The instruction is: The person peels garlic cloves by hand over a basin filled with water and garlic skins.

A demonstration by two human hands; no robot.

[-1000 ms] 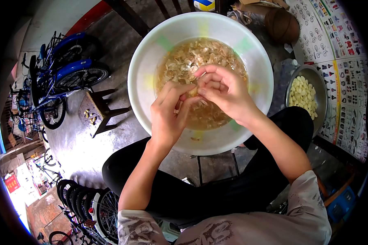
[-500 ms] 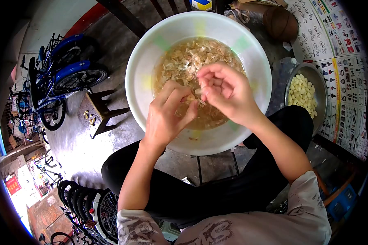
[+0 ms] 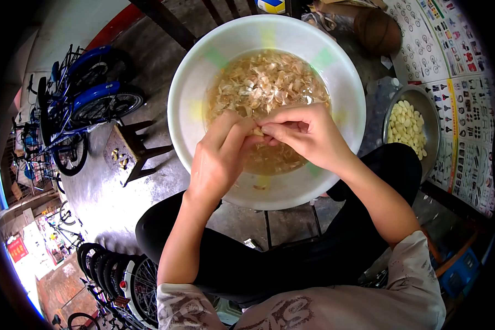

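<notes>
A garlic clove (image 3: 257,132) is pinched between my two hands over a large white basin (image 3: 190,88). My left hand (image 3: 220,146) grips it with thumb and fingers closed together. From the other side, my right hand (image 3: 308,135) presses its thumb and forefinger against the clove, the remaining fingers curled underneath. Below them, brownish water in the basin carries a thick layer of papery garlic skins (image 3: 264,82). To the right stands a metal bowl (image 3: 432,129) with many peeled pale cloves (image 3: 406,124) in it.
A small wooden stool (image 3: 129,151) with several small bits on it stands left of the basin. Bicycles (image 3: 102,102) line the left side. Printed sheets (image 3: 462,126) cover a surface at the right. Past the basin are dark chair slats (image 3: 168,25) and a brown ball (image 3: 377,32).
My right hand has come down and left, its fingers closing onto the clove in my left hand. The left hand has shifted only slightly.
</notes>
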